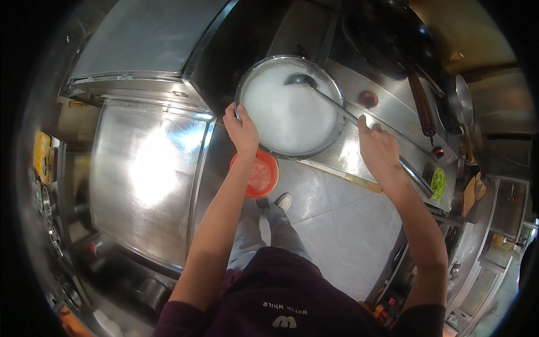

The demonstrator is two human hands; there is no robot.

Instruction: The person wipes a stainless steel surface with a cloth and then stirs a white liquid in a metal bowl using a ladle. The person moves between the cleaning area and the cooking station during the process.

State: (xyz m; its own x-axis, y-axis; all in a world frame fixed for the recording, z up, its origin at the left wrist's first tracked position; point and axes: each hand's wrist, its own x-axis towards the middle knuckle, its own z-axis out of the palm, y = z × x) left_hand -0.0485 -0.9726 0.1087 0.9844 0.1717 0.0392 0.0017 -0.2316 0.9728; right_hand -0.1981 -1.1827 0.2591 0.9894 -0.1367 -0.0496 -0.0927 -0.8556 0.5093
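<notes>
My left hand (244, 130) grips the near-left rim of a large round metal pot (290, 155), thumb over the edge. White, cloudy liquid (286, 116) fills much of the pot. My right hand (381, 149) holds the long metal handle of a ladle (337, 104), with the index finger stretched along it. The ladle's dark bowl sits in the liquid near the far side, partly submerged. Below the pot, a red-orange bucket (273, 170) contains clear, rippled liquid; my left forearm and the pot hide part of it. What supports the pot is hidden.
A stainless steel worktop (113, 168) stands at the left. On the right, a steel stove counter (349, 151) has red knobs (368, 99). A dark wok (374, 46), a brown handle (421, 105) and chopped green vegetable (438, 184) are there. Grey tiles (341, 236) cover the floor.
</notes>
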